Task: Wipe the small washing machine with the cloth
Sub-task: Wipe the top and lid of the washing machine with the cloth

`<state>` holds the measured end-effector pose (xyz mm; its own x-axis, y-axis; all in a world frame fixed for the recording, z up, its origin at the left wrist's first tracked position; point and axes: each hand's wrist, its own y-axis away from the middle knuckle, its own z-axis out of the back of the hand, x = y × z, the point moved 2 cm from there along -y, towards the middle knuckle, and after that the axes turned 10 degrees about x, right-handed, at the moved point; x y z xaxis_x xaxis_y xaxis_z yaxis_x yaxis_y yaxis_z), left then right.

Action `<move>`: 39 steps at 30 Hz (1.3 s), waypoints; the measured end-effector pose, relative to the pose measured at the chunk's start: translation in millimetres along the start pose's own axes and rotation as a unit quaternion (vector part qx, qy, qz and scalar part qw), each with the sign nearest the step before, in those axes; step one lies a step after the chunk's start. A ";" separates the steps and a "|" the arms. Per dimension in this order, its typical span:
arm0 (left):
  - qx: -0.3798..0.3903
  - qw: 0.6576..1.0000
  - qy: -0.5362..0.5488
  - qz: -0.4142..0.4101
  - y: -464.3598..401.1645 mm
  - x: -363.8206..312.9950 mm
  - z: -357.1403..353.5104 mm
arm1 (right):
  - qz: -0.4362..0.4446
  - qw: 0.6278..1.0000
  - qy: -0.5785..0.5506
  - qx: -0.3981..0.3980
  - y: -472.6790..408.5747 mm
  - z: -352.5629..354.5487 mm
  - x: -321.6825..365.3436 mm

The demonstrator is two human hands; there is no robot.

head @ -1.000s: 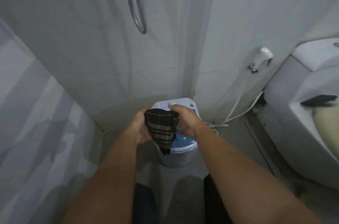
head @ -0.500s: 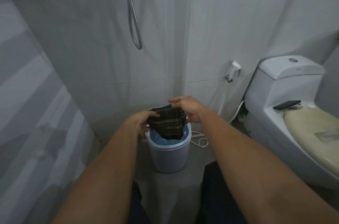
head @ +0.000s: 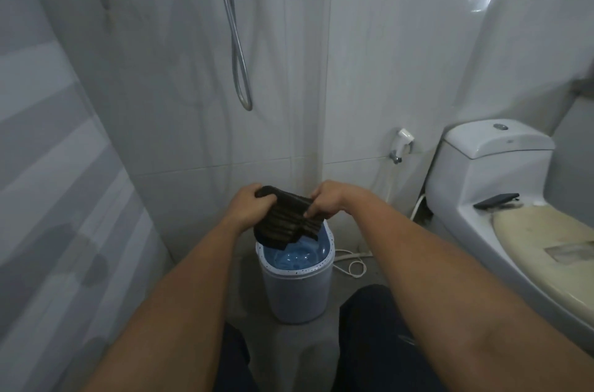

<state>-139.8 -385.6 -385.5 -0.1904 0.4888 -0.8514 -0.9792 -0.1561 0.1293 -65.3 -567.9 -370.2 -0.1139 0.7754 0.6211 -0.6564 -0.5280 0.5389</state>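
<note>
- small washing machine (head: 297, 290) stands on the floor in the wall corner
- cloth (head: 287, 218) hangs above its open top, between left hand (head: 250, 208) and right hand (head: 328, 199)
- toilet (head: 501, 199) stands to the right, a coiled cord (head: 352, 264) between them

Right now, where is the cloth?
Centre of the head view: the cloth is gripped by left hand and right hand above the washing machine.

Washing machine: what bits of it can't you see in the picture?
Head view only:
- Back of the washing machine: rim and any buttons are hidden by the cloth that the left hand and right hand hold.
- Tub bottom: too dim and partly covered.
- Machine's foot: cut off by the person's knees.
- White cord: its machine end is hidden behind the machine.
</note>
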 end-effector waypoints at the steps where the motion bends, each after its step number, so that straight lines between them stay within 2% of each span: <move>1: -0.004 1.000 0.013 0.005 1.5 0.8 2.2 | 0.005 1.000 -0.010 -0.004 1.2 0.1 -0.8; 2: -0.008 0.999 0.034 0.014 2.8 2.1 5.1 | 0.018 0.999 -0.033 -0.020 2.8 1.5 -1.7; 4: -0.011 0.997 0.071 0.021 5.6 3.5 11.3 | 0.057 0.985 -0.152 -0.055 9.3 2.7 -3.1; 7: -0.016 0.994 0.109 0.011 12.7 -0.1 16.8 | 0.073 0.930 -0.360 0.005 21.1 -4.8 -0.9; 10: 0.037 0.992 0.123 -0.019 29.6 -14.2 12.7 | 0.082 0.893 -0.443 0.017 24.1 -9.8 2.9; 14: 0.118 0.990 0.040 -0.063 39.2 -19.8 -1.7 | 0.070 0.876 -0.476 0.030 23.3 -12.2 -2.6; 19: 0.090 0.986 -0.115 -0.082 19.7 19.0 -17.3 | 0.041 0.875 -0.478 0.057 -5.1 -23.8 -33.4; 23: 0.210 0.974 -0.070 -0.045 -9.0 58.7 -32.0 | 0.016 0.921 -0.384 0.071 -46.7 -48.8 -61.0; 25: 0.234 0.971 -0.045 0.010 -30.7 84.3 -34.9 | 0.019 0.946 -0.315 0.079 -65.2 -58.8 -74.4; 27: 0.239 0.968 -0.026 0.065 -56.3 108.7 -36.1 | 0.010 0.955 -0.273 0.116 -87.8 -67.0 -87.3; 32: 0.294 0.940 -0.011 0.171 -121.6 173.0 -38.2 | -0.042 0.933 -0.310 0.180 -176.8 -87.4 -115.7; 35: 0.295 0.934 0.020 0.201 -155.4 216.0 -42.6 | -0.052 0.909 -0.347 0.224 -231.4 -96.8 -128.0; 37: 0.236 0.949 0.071 0.197 -173.2 238.5 -45.4 | -0.061 0.874 -0.425 0.230 -262.9 -97.3 -135.5; 39: 0.140 0.950 0.164 0.228 -187.7 262.0 -47.4 | -0.062 0.837 -0.493 0.229 -291.2 -91.0 -139.0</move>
<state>-2.6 -268.9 -656.9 -0.6116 0.1248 -0.7812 -0.7894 -0.0307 0.6131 73.9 -490.4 -665.2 0.7526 0.2907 0.5908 -0.2378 -0.7167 0.6556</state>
